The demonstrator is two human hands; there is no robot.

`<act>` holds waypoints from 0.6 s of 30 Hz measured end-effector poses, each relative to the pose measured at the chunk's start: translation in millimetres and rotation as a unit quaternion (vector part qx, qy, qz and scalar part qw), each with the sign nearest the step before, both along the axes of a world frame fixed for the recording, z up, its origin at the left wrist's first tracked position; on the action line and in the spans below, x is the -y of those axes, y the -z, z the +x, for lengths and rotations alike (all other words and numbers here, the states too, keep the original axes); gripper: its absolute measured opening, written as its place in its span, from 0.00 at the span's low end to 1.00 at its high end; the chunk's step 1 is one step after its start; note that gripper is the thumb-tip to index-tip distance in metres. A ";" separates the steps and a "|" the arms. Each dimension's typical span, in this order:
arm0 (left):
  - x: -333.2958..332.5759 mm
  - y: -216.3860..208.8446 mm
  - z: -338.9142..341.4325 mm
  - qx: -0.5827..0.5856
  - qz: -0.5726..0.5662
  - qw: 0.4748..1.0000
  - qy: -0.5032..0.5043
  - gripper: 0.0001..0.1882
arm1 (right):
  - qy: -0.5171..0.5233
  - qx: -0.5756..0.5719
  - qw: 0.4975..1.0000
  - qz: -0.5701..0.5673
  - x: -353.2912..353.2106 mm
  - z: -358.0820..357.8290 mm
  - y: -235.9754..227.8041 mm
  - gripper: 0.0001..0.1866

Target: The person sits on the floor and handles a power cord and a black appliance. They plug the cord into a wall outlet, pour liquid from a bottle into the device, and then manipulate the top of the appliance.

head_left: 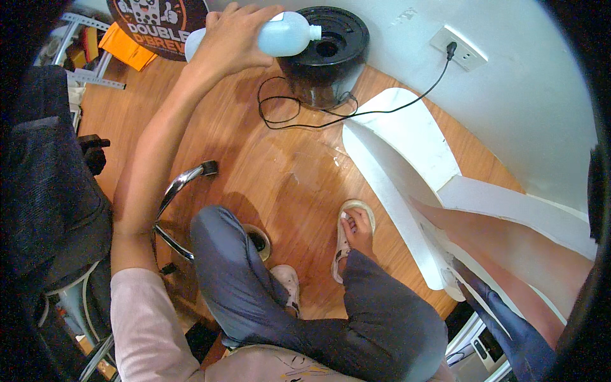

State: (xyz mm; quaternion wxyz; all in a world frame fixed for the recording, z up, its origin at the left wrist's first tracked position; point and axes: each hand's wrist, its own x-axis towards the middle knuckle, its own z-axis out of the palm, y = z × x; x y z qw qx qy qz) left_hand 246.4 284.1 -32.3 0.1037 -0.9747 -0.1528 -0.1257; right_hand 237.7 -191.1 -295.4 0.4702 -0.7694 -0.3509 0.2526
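My left hand (235, 39) is closed around a translucent plastic bottle (286, 35) that looks pale blue. Held almost on its side, the bottle has its narrow white neck pointing right. That neck is above a round, glossy black appliance (328, 79) standing on the floor against the wall. A dark round hole (327, 48) shows in the appliance's recessed top, just below the bottle's mouth. Whether liquid is flowing out, I cannot make out. My right hand does not show.
A black cord (382, 111) runs in loops across the wood floor (254, 159) to a wall socket (459, 48). A curved white panel (407, 140) lies at right. Chrome chair legs (175, 191), a dark bag-like mass (51, 165) and orange packets (127, 46) are at left.
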 end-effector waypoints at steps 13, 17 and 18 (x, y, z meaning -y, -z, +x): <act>28.9 -35.4 15.5 -0.080 -0.056 0.995 -0.027 0.49 | 0.014 -0.001 1.000 0.004 0.4 -2.1 2.2 0.16; 29.0 -34.4 22.3 -0.088 -0.037 0.995 -0.024 0.47 | 0.015 -0.009 1.000 0.013 -2.1 -0.9 -3.7 0.16; 28.8 -35.3 22.7 -0.090 -0.027 0.995 -0.028 0.46 | 0.012 -0.011 1.000 0.012 -2.0 -0.9 -3.5 0.16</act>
